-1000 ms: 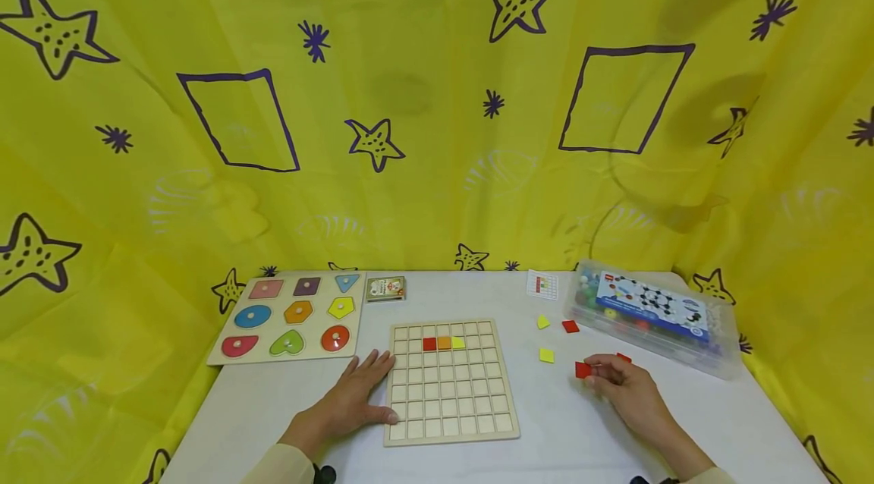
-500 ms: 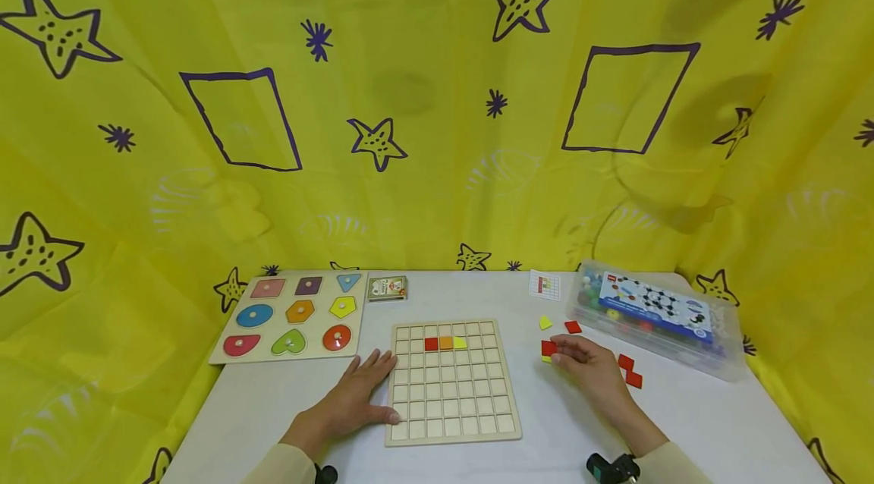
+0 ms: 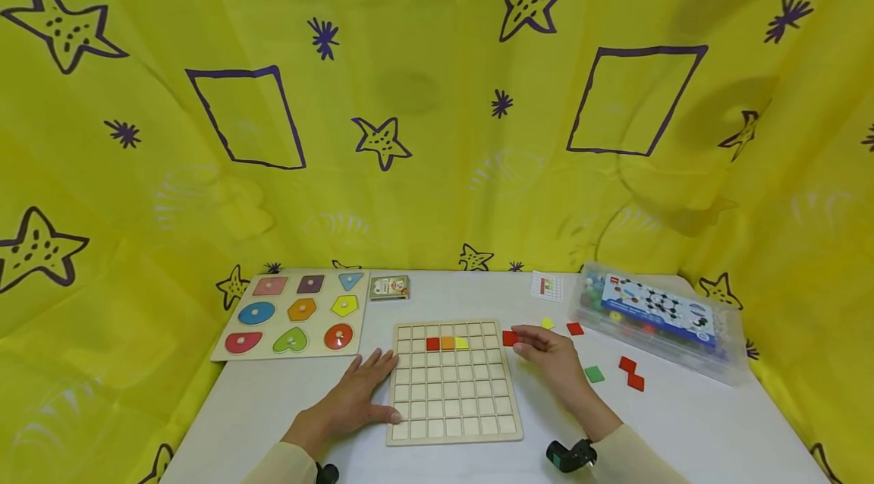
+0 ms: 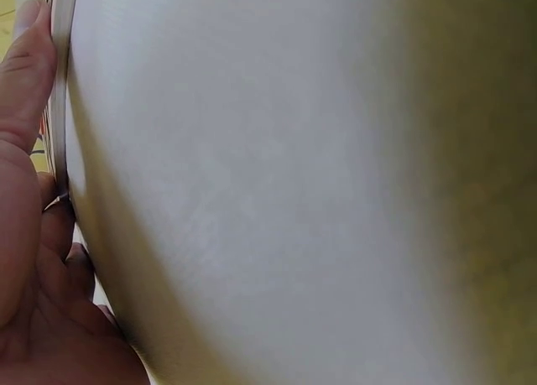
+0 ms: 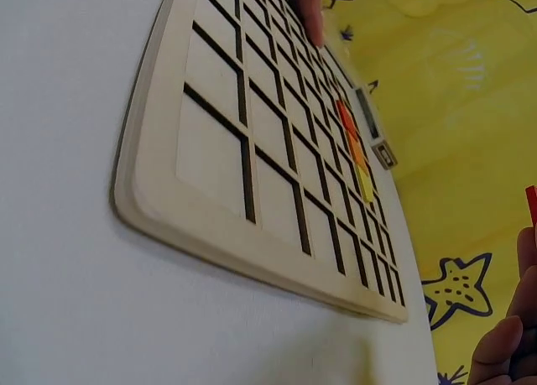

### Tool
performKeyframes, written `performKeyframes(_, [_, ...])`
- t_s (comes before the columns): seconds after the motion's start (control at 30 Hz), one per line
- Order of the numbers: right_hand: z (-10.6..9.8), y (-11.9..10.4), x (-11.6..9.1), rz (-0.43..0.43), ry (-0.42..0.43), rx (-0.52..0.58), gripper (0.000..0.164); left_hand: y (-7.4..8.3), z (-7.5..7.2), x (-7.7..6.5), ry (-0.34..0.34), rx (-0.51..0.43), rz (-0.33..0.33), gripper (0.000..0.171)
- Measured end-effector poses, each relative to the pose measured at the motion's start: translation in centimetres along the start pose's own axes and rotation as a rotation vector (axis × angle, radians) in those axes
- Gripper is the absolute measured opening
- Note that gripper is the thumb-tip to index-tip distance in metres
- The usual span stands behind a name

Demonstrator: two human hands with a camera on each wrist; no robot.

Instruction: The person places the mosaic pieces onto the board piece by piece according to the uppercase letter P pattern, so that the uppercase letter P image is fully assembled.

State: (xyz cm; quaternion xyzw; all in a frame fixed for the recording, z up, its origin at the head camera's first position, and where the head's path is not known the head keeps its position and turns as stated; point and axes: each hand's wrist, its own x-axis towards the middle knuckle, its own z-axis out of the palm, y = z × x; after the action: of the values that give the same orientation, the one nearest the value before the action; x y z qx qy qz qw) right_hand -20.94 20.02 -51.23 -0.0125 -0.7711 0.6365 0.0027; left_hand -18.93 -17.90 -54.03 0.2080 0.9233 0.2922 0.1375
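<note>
A wooden grid board (image 3: 451,391) lies on the white table. In its second row sit a red tile (image 3: 433,344), an orange tile (image 3: 447,344) and a yellow tile (image 3: 461,344), side by side. My left hand (image 3: 351,399) rests at the board's left side with fingers spread, its thumb touching the frame; the left wrist view shows the hand (image 4: 25,259) along the board's edge (image 4: 60,91). Between thumb and fingers, my right hand (image 3: 554,363) pinches a red square tile (image 3: 509,338) at the board's right edge. Only a sliver of that tile (image 5: 531,202) shows in the right wrist view.
Right of the board lie a yellow piece (image 3: 548,323), a green tile (image 3: 594,374) and several red tiles (image 3: 631,373). Behind them are a printed pattern card (image 3: 547,286) and a clear plastic box (image 3: 655,326). A peg puzzle (image 3: 317,325) and a small card box (image 3: 389,287) stand back left.
My right hand has carried the red tile leftward from the loose pieces to the board's right edge. A green tile is uncovered; the yellow square is now hidden behind the hand. The left hand stays put.
</note>
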Motion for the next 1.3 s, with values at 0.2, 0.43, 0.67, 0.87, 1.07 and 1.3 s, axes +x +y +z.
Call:
performKeyframes(0.2, [1.8, -0.5, 0.4, -0.005, -0.003, 0.013, 0.033, 0.1, -0.1, -0.1, -0.003, -0.006, -0.011, 0.107])
performKeyframes(0.43, [3.3, -0.8, 0.8, -0.045, -0.005, 0.02, 0.029, 0.2, -0.1, 0.0, -0.006, 0.004, -0.01, 0.107])
performKeyframes(0.67, [4.8, -1.0, 1.2, -0.059, -0.036, 0.035, 0.028, 0.2, -0.1, 0.0, -0.011, 0.006, -0.01, 0.106])
performKeyframes(0.87, [6.1, -1.2, 1.3, -0.062, -0.052, 0.044, 0.027, 0.1, -0.1, 0.0, -0.008, 0.009, -0.009, 0.106])
performKeyframes(1.07, [7.1, -0.9, 1.4, -0.064, -0.07, 0.073, 0.025, 0.1, 0.0, 0.0, -0.007, 0.014, -0.009, 0.107])
performKeyframes(1.3, [8.4, -0.7, 1.7, -0.081, -0.075, 0.075, 0.023, -0.1, 0.0, 0.1, -0.004, 0.025, -0.009, 0.107])
